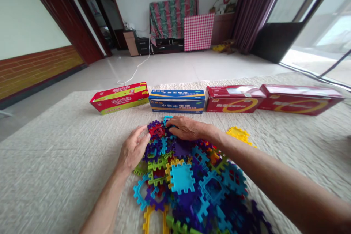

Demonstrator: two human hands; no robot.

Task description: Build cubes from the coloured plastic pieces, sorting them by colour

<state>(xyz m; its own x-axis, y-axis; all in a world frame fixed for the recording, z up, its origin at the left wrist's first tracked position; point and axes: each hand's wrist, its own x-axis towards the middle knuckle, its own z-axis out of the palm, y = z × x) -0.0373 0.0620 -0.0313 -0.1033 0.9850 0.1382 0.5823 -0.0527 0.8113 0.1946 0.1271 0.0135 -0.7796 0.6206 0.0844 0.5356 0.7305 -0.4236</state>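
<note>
A heap of plastic interlocking building pieces with notched edges lies before me on the pale cloth. My left hand rests at the heap's left edge, thumb apart from the curved fingers, beside a red window-shaped piece. Over the far end of the heap, my right hand reaches down with bent fingers. Dark purple shows between its thumb and fingers, but what they hold is partly hidden. Nearer me are a light blue square piece, a light blue frame and a yellow arch-shaped piece.
Beyond the heap stands a row of battery boxes: a red and yellow one, a blue one and two dark red ones, left and right. Yellow pieces lie right of the heap, past my right forearm.
</note>
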